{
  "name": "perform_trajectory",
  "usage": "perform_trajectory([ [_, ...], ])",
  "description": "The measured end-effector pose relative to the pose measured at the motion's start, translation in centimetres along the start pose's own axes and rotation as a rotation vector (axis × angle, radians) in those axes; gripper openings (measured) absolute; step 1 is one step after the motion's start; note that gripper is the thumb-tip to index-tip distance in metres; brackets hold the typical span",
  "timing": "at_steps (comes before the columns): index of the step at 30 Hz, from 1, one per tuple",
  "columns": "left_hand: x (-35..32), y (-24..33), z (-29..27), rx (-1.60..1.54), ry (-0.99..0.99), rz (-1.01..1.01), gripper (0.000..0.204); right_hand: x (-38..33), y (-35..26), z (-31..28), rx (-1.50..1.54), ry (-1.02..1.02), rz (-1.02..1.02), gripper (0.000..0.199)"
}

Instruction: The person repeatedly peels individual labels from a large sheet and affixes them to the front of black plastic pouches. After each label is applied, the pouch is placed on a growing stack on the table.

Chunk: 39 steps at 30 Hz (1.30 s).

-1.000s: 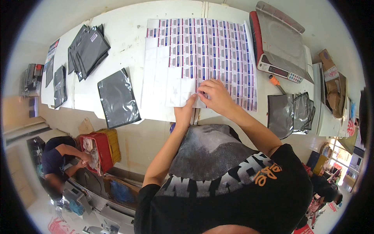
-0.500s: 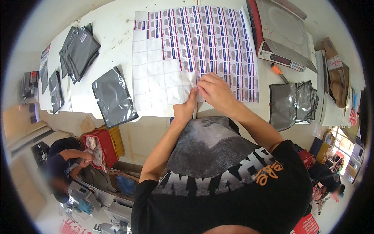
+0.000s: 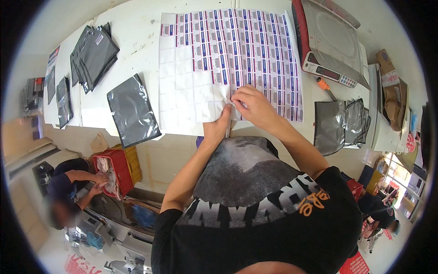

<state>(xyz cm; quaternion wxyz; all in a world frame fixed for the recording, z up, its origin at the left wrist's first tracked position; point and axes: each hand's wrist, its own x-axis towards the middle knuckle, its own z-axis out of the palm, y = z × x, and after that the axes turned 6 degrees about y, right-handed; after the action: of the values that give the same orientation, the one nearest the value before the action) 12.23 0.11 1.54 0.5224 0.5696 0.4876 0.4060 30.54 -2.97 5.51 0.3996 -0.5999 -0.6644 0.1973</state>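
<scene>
Since the earlier frames both hands have stayed at the near edge of the label sheet (image 3: pixel 228 64), and the whole scene now sits a little lower and further right in the view. That sheet is a large white backing sheet lying flat on the white table (image 3: pixel 132 41); its far and right parts carry rows of small red, white and blue labels, while its near left part is bare backing with empty squares. At its near edge the right hand (image 3: pixel 253 105) curls over the sheet with fingers pinched shut on a small bit of label or backing, though exactly what is between the fingertips is too small to tell. Touching it from the left, the left hand (image 3: pixel 219 123) presses its thumb and fingers closed against the same spot on the sheet's edge. Just left of the sheet lies a single grey plastic pouch (image 3: pixel 132 109), and further left a stack of grey pouches (image 3: pixel 93 50). Right of the sheet stands a weighing scale (image 3: pixel 331 45) with a steel platform, an orange-handled tool (image 3: pixel 325 86) near it, and more grey pouches (image 3: pixel 342 123) at the table's near right edge. Below the table, another person (image 3: pixel 68 182) bends over a red crate (image 3: pixel 112 171).
</scene>
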Motion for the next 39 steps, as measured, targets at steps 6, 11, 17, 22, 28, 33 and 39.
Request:
perform_trajectory([
  [6,-0.5,-0.7,0.2,0.012,-0.014,0.052,0.028,0.0,-0.1,-0.5,-0.034,-0.097,-0.026,0.012],
  [11,-0.6,-1.8,0.4,0.030,0.018,0.163,0.024,0.4,-0.5,-0.1,-0.100,-0.109,-0.084,0.011],
  [17,-0.3,-1.5,-0.1,0.043,0.017,0.183,0.022,0.4,-0.1,0.2,0.020,-0.076,-0.095,0.011],
  [22,-0.6,-1.4,-0.3,0.022,0.020,0.154,0.021,0.4,-0.4,0.2,0.027,-0.073,-0.103,0.010],
  [28,-0.8,-0.6,-0.4,0.007,0.001,0.090,0.022,0.4,-0.2,0.1,0.067,-0.082,-0.014,0.012],
  [33,-1.2,-0.1,-0.3,-0.055,0.071,-0.004,0.024,0.2,0.0,0.0,0.100,-0.107,-0.011,0.012],
  [39,-1.4,-0.1,-0.8,-0.012,0.021,-0.004,0.023,0.6,-0.1,-0.4,0.022,-0.186,-0.069,0.012],
])
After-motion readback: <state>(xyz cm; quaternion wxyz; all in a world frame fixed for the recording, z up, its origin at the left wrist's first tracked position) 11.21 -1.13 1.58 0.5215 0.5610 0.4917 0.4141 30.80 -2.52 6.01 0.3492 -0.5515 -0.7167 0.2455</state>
